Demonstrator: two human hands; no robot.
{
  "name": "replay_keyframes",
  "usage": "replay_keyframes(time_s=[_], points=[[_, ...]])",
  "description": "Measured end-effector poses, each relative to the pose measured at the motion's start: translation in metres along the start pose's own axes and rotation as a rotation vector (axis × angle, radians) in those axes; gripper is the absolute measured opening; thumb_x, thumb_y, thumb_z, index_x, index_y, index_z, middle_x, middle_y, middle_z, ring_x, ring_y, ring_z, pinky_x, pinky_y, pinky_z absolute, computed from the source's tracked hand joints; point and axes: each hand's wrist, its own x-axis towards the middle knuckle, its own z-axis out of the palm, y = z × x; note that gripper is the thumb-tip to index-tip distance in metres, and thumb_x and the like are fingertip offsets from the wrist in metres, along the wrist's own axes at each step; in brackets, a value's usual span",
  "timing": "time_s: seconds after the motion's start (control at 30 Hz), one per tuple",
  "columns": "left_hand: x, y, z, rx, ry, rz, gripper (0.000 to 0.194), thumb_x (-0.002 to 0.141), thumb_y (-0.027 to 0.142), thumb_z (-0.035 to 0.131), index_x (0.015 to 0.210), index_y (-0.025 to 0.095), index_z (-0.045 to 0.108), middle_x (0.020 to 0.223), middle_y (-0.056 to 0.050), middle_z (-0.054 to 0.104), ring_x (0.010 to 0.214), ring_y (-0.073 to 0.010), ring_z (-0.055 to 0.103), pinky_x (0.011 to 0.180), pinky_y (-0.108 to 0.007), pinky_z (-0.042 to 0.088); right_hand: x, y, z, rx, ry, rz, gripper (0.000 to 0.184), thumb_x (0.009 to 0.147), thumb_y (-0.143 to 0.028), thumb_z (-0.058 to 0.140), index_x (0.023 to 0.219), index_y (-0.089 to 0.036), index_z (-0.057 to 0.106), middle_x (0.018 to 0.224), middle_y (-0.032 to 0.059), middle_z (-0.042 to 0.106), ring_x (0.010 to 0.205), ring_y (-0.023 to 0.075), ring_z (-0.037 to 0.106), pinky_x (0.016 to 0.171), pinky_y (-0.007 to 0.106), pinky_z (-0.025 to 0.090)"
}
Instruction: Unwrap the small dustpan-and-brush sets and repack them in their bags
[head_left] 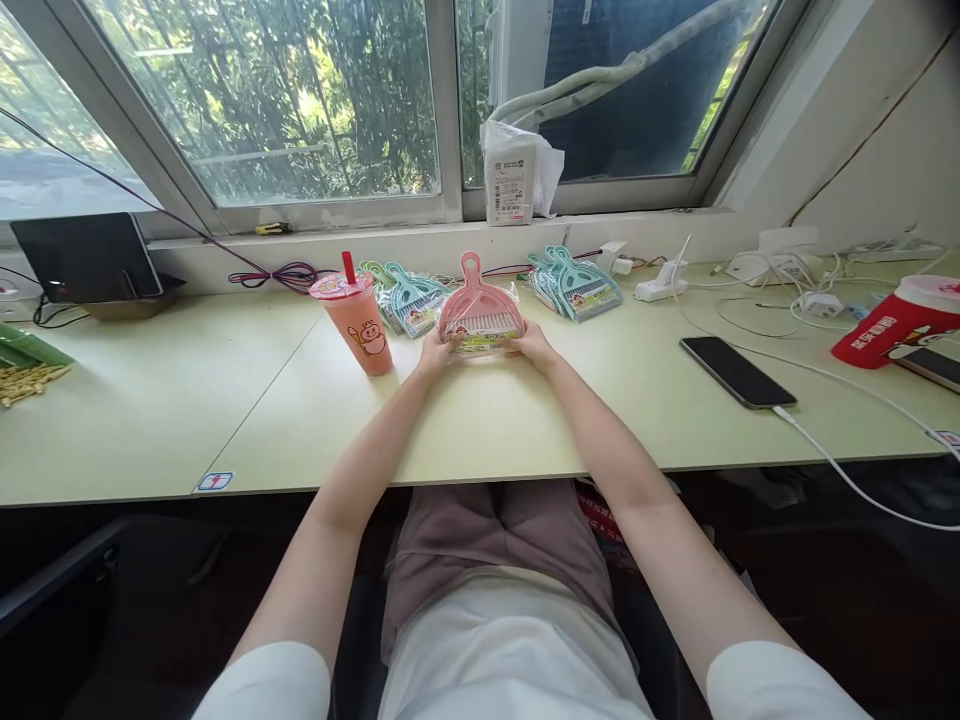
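A pink mini dustpan-and-brush set in clear wrapping (480, 312) lies on the pale green desk (487, 420), straight ahead of me. My left hand (437, 350) grips its left lower corner and my right hand (531, 345) grips its right lower corner, fingers curled on the packet. Two piles of teal dustpan sets lie behind it, one at the left (409, 297) and one at the right (577, 283). A pink drink cup with a red straw (356, 320) stands just left of my left hand.
A black phone (736, 371) on a white cable lies at the right, near a red cup on its side (900, 325). Chargers and cables (780, 275) crowd the back right. A tablet (86, 258) stands back left; a white bag (514, 175) sits on the sill.
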Motion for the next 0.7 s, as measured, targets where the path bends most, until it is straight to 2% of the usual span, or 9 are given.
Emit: replay_keyframes(time_s=[0.1, 0.2, 0.37, 0.5, 0.6, 0.7], points=[[0.0, 0.0, -0.01, 0.008, -0.14, -0.028, 0.071, 0.063, 0.036, 0.086, 0.128, 0.015, 0.065, 0.111, -0.01, 0.075, 0.11, -0.0261, 0.068, 0.099, -0.038, 0.052, 0.002, 0.001, 0.001, 0.015, -0.006, 0.01, 0.069, 0.051, -0.034, 0.096, 0.114, -0.02, 0.071, 0.108, 0.0087, 0.078, 0.093, 0.0262, 0.073, 0.056, 0.029, 0.063], [-0.003, 0.005, -0.017, 0.057, -0.218, -0.045, 0.08, 0.066, 0.041, 0.085, 0.136, 0.013, 0.058, 0.121, -0.013, 0.073, 0.117, -0.0267, 0.066, 0.106, -0.04, 0.05, 0.003, -0.001, 0.001, 0.014, -0.027, 0.025, 0.071, 0.055, -0.033, 0.094, 0.119, -0.018, 0.069, 0.116, 0.0107, 0.076, 0.099, 0.0274, 0.073, 0.057, 0.028, 0.064], [-0.015, 0.02, -0.012, 0.126, -0.318, 0.006, 0.084, 0.07, 0.043, 0.086, 0.141, 0.015, 0.053, 0.14, -0.017, 0.063, 0.131, -0.0323, 0.06, 0.11, -0.045, 0.05, 0.004, -0.003, -0.007, 0.032, 0.013, 0.055, 0.07, 0.054, -0.03, 0.095, 0.117, -0.017, 0.069, 0.119, 0.0119, 0.076, 0.102, 0.0283, 0.074, 0.057, 0.028, 0.065], [-0.022, 0.026, -0.005, 0.133, -0.338, -0.072, 0.087, 0.067, 0.039, 0.087, 0.142, 0.016, 0.048, 0.137, -0.018, 0.064, 0.114, -0.0316, 0.068, 0.089, -0.044, 0.062, 0.004, -0.001, -0.01, 0.04, 0.003, 0.036, 0.07, 0.052, -0.034, 0.097, 0.115, -0.017, 0.07, 0.117, 0.0118, 0.076, 0.1, 0.0277, 0.074, 0.057, 0.027, 0.064], [-0.024, 0.027, -0.005, 0.121, -0.297, -0.107, 0.077, 0.069, 0.034, 0.083, 0.137, 0.017, 0.051, 0.134, -0.015, 0.066, 0.102, -0.026, 0.072, 0.079, -0.038, 0.065, 0.001, -0.002, -0.006, 0.047, 0.008, 0.028, 0.073, 0.048, -0.04, 0.098, 0.111, -0.018, 0.069, 0.115, 0.0111, 0.076, 0.097, 0.0257, 0.073, 0.056, 0.026, 0.063], [-0.023, 0.028, -0.006, 0.152, -0.228, -0.129, 0.068, 0.074, 0.035, 0.077, 0.135, 0.016, 0.052, 0.123, -0.014, 0.07, 0.081, -0.0199, 0.074, 0.074, -0.037, 0.064, -0.002, -0.006, -0.002, 0.153, 0.035, 0.026, 0.071, 0.044, -0.047, 0.099, 0.103, -0.019, 0.069, 0.108, 0.0072, 0.076, 0.089, 0.0197, 0.073, 0.057, 0.022, 0.061]])
